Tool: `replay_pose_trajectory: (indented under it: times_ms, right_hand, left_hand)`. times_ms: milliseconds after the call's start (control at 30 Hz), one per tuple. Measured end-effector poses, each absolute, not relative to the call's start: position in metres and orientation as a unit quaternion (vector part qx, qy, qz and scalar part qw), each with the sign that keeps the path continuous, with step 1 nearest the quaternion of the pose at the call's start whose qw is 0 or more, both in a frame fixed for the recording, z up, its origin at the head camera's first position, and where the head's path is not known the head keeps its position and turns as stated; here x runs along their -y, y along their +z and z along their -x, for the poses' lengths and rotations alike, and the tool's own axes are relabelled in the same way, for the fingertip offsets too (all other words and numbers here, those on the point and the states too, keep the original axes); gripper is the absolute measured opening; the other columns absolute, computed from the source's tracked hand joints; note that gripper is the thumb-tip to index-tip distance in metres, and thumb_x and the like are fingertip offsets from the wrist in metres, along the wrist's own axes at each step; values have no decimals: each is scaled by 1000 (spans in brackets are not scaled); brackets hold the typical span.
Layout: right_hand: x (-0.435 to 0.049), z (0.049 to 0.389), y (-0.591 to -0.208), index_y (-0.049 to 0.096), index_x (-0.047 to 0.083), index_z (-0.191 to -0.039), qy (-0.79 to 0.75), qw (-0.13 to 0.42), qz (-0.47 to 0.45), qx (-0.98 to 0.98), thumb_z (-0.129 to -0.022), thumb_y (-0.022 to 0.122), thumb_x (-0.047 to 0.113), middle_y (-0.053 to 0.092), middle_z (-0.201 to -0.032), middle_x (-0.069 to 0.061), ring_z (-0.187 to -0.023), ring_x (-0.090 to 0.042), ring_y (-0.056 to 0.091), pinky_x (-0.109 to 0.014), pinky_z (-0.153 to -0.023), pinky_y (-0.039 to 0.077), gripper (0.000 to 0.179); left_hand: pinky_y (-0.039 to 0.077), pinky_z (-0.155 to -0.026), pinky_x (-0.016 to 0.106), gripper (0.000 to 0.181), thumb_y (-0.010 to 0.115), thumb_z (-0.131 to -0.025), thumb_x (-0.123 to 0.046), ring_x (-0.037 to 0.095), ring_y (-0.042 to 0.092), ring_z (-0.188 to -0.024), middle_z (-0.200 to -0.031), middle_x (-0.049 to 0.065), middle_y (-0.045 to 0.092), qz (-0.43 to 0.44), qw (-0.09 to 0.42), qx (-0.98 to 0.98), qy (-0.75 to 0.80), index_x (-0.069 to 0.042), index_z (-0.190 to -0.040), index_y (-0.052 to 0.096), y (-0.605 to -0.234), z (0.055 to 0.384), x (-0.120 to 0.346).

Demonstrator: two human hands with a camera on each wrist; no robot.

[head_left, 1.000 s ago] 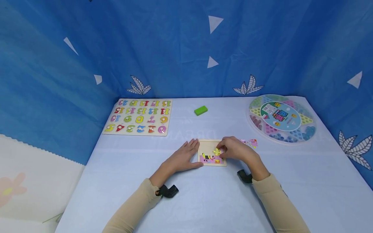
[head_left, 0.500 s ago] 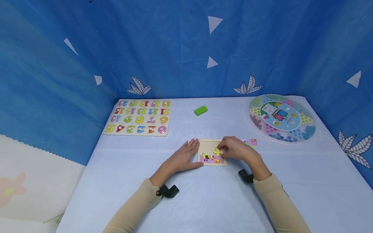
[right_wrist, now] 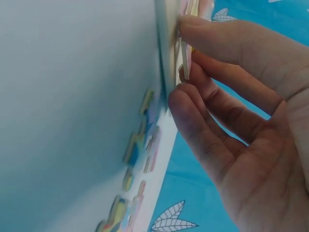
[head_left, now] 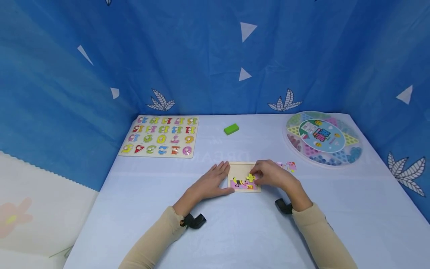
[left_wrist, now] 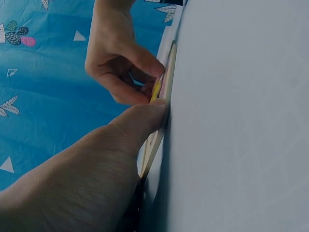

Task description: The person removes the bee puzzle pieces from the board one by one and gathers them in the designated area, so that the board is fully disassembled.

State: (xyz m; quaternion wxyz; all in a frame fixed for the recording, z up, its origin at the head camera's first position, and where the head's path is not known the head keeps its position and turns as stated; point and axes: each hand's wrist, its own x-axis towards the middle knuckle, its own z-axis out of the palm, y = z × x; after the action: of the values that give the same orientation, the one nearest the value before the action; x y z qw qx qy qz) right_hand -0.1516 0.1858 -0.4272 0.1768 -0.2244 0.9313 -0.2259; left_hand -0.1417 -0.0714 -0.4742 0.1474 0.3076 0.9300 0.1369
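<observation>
A small wooden puzzle tray (head_left: 239, 169) lies mid-table, its lower part filled with pink pieces that make up a bee picture (head_left: 239, 182). My left hand (head_left: 212, 182) rests along the tray's left side, fingers straight, with the thumb (left_wrist: 153, 112) on its near edge. Over the tray's right half, my right hand (head_left: 271, 173) pinches a yellow jigsaw piece (head_left: 251, 178) between thumb and fingers. The right wrist view shows the piece (right_wrist: 187, 63) tilted against the tray, held at its edge. The right fingers hide part of the tray's right side.
Several loose jigsaw pieces (head_left: 290, 166) lie just right of the tray, partly behind the right hand. A number puzzle board (head_left: 161, 134) is at the back left, a green block (head_left: 231, 129) at the back middle, and a round bead box (head_left: 322, 139) at the back right.
My right hand has shifted the yellow jigsaw piece slightly toward the near side and the right, closer to the filled row. The left hand stays in place on the tray.
</observation>
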Motion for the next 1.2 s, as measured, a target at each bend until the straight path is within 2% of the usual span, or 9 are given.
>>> replay_pose_trajectory:
  times_ms: [500,867,1000,1200]
  right_hand:
    - [-203,143,-427,74,6,-107,-231,167,191,-939,-79,80,16,61,-90,-1,-78,-14,52,-25,-69,49,31]
    - [-217,139,-425,71,5,-114,-236,171,159,-943,-81,78,18,66,-95,-2,-81,-16,53,-27,-73,52,35]
    - [-227,137,-423,71,5,-116,-245,160,163,-942,-82,77,17,66,-99,-3,-82,-16,53,-27,-71,51,36]
    - [-247,137,-422,72,5,-115,-242,131,179,-945,-81,77,12,67,-106,-8,-88,-18,59,-31,-75,57,35]
  left_hand:
    - [12,-126,38,91,51,-91,-64,19,9,-153,-164,6,15,-309,144,-929,144,-6,-155,19,-472,140,71]
    - [12,-126,38,92,50,-92,-64,20,9,-153,-164,8,15,-314,137,-928,146,-5,-155,19,-473,140,72]
    - [11,-126,38,92,50,-92,-64,19,9,-153,-164,7,15,-313,137,-929,144,-5,-155,19,-472,139,72]
    - [11,-126,38,92,50,-92,-64,19,9,-153,-164,7,14,-313,139,-928,144,-5,-155,19,-472,140,72]
